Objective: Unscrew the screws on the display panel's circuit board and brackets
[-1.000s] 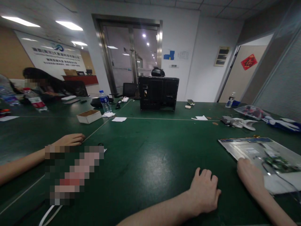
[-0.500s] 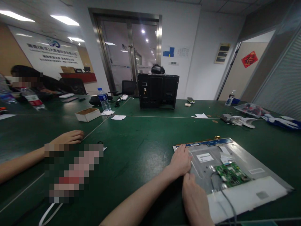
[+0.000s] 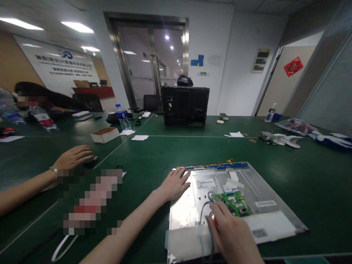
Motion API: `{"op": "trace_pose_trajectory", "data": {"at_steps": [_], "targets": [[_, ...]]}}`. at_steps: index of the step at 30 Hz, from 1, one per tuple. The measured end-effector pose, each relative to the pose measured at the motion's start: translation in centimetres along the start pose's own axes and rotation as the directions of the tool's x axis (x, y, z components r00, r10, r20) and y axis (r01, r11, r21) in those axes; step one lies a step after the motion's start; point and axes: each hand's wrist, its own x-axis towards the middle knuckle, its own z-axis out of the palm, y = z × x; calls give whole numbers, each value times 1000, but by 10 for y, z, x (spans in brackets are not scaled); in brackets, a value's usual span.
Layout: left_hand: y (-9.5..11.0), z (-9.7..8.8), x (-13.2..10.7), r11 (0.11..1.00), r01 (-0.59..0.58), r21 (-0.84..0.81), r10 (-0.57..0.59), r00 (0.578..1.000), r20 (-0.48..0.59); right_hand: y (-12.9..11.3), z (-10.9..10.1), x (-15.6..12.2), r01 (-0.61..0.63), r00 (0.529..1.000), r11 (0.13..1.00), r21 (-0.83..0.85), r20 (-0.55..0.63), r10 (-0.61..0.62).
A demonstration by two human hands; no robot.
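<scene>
A flat silver display panel [image 3: 247,190] lies back-up on the green table [image 3: 154,154] in front of me. A small green circuit board [image 3: 233,203] with dark cables sits on its middle. My left hand [image 3: 174,183] rests flat, fingers spread, on the panel's left far corner. My right hand [image 3: 231,231] lies on the panel's near part, fingertips at the cables beside the circuit board; its fingers are curled and I cannot see anything held in them.
Another person's hand [image 3: 73,157] rests on the table at left, by a blurred patch. A black monitor case [image 3: 184,107] stands at the far middle. A cardboard box [image 3: 105,135], water bottle [image 3: 121,117] and paper scraps lie beyond. Plastic parts [image 3: 280,140] lie at right.
The panel has slid leftward across the table to lie in front of me. My left hand moved from bare table to its left corner; my right hand now lies by the circuit board.
</scene>
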Motion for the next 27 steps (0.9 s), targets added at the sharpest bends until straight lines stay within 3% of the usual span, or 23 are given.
{"op": "trace_pose_trajectory", "data": {"at_steps": [4,9,14,17,22,27], "targets": [[-25,-8,-16,1000,5,9,-6,997,71,58,-12,-8,-79,996,996,38,-45,81],[-54,-7,-32,1000,-7,-29,9,998,67,105,-19,-19,-157,978,980,121,154,138],[-76,-3,-39,996,-20,-91,20,1000,-5,105,-15,-21,-164,964,968,191,239,116],[-82,-4,-42,994,-11,-105,7,999,-39,97,-11,-17,-140,969,971,193,227,95],[-81,-8,-43,998,9,-58,-13,997,-79,86,-7,-14,-75,985,980,182,168,45],[-73,-14,-40,997,80,-21,-81,992,-93,80,-5,-13,-34,981,983,179,193,-1]]}}
